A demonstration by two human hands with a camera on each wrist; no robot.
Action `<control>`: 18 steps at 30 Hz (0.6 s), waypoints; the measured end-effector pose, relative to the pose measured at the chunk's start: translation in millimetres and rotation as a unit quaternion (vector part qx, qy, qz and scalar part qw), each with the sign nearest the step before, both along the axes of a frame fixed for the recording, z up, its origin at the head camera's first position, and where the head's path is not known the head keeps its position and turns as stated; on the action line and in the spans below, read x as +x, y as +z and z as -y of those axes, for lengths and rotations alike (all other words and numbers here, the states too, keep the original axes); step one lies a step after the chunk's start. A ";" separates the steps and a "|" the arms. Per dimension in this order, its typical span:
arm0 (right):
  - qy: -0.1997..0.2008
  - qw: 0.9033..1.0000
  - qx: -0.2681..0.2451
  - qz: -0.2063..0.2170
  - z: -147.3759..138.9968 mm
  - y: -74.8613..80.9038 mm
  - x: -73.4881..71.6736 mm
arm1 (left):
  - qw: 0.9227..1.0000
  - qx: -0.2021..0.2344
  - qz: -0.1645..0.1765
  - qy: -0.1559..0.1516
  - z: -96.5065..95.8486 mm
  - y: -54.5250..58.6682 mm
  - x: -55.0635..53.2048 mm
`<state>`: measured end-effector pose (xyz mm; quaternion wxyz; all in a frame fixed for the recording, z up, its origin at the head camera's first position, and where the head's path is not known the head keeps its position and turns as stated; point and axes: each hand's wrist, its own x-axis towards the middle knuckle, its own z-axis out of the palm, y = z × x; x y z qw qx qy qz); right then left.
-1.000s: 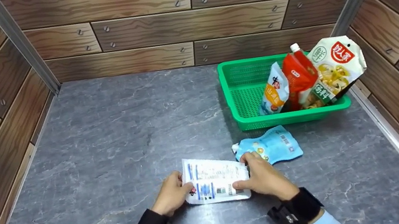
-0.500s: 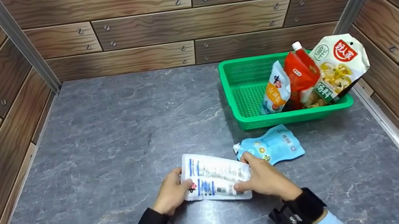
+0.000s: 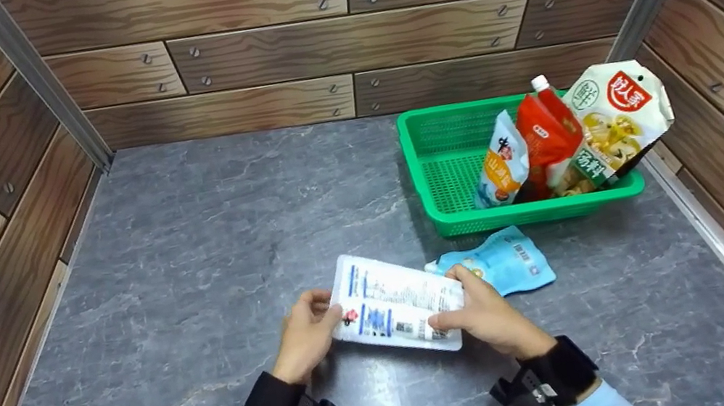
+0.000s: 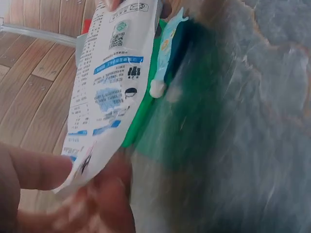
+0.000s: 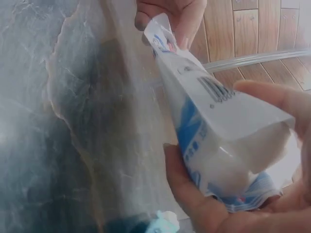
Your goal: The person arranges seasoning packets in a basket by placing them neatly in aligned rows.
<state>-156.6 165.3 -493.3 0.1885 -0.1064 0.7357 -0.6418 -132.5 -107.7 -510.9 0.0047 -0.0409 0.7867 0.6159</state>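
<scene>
A white printed pouch with blue text blocks is held between both hands, tilted, its back label facing up. My left hand pinches its left end between thumb and fingers, as the left wrist view also shows. At the other end my right hand grips the pouch, thumb on the label and fingers underneath. In the right wrist view the bottom of the pouch looks bulged, with whitish contents showing through. A light blue spouted pouch lies on the table just behind my right hand, partly hidden by it.
Behind, on the right, stands a green basket. It holds a white-and-orange pouch, a red spouted pouch and a large cream food packet. Wood-patterned walls enclose the grey marbled table.
Both hands have lifted the white pouch and moved it away from me and slightly right. It now tilts more, its left end farther back. The basket and blue pouch have stayed put.
</scene>
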 end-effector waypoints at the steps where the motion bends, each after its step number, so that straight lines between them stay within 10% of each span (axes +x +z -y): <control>1: -0.012 1.000 0.005 -0.008 0.2 1.5 -0.3 | 0.999 -0.018 -0.018 0.020 0.3 2.4 0.6; 7: -0.074 0.983 0.094 -0.136 6.0 15.9 1.7 | 0.993 -0.036 -0.094 0.067 -6.4 24.5 7.4; 12: -0.116 0.917 0.195 -0.328 15.7 26.3 4.4 | 0.995 0.082 -0.047 -0.013 -22.3 38.3 12.7; 18: -0.131 0.841 0.229 -0.472 25.4 29.9 6.9 | 0.976 0.204 0.032 -0.069 -38.6 43.2 16.5</control>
